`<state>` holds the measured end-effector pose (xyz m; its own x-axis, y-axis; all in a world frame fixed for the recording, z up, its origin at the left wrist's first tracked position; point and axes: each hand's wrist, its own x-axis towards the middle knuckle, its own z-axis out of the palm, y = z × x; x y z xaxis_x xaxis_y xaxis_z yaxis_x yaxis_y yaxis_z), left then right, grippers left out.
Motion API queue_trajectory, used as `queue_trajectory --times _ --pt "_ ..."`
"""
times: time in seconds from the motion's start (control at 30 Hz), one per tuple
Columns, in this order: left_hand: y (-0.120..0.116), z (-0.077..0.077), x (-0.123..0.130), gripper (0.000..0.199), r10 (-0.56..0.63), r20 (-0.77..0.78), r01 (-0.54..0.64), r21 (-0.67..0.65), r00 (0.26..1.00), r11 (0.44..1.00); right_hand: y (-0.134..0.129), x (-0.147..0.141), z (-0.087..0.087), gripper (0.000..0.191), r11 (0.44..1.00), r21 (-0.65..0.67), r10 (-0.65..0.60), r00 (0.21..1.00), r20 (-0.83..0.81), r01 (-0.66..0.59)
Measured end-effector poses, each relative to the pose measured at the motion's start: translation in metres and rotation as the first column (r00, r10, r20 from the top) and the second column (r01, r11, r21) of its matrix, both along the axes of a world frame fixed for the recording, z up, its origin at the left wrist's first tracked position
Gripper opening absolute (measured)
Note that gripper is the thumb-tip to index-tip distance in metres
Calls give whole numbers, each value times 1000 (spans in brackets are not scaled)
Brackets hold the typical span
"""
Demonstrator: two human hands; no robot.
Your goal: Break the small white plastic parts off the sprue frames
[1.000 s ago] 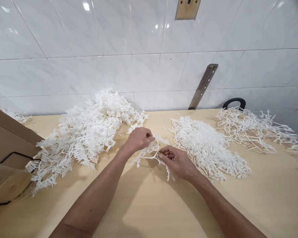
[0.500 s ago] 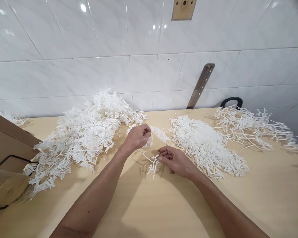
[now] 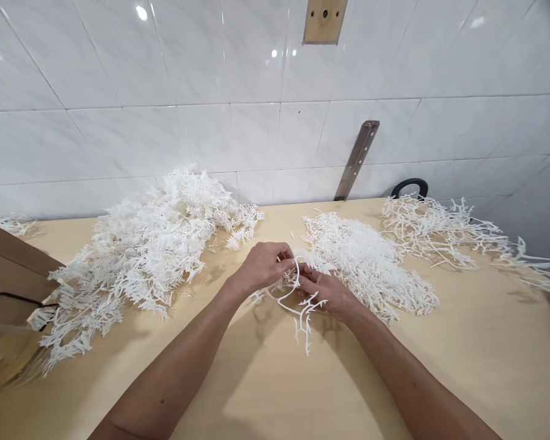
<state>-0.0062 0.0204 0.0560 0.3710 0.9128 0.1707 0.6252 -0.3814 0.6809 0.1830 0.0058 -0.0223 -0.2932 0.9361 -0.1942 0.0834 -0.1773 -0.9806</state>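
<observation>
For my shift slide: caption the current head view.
Left hand pinches thin white branching strands beside the right hand, between a tall white heap and a flatter pile on a pale table.

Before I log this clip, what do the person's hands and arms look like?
The left hand and right hand are bare, with no gloves or watch showing. No sleeve shows on the left forearm, which bears a small spot, or on the right forearm.

Glossy white tiled wall [image 3: 165, 140] with faint grey veining, a yellowish plate [image 3: 325, 25] high on it and bright light reflections [image 3: 142, 13] near the top; below, a pale wood-toned table [image 3: 266, 403]; at the table's far edge, a slanting metal strip [image 3: 356, 161].
</observation>
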Motion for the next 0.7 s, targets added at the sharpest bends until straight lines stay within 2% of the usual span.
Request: queue_trajectory --times 0.1,0.23,0.33,0.57,0.7 --pt "0 -4 3 14 24 -85 -19 51 996 998 -2 -3 3 43 999 -35 25 999 -28 -26" --pt "0 -9 5 15 75 -181 -63 74 981 995 -3 -4 9 49 998 -6 57 987 -148 -59" --pt "0 -10 5 16 118 -229 -96 105 966 990 -4 -4 13 47 999 -10 47 980 -193 -50" --pt "0 -9 4 16 222 -272 -184 157 936 970 -6 -4 21 50 999 -1 -44 983 -179 45" --pt "-1 -8 5 14 241 -277 -206 151 930 967 -8 -5 23 49 998 -39 45 989 -143 -52"
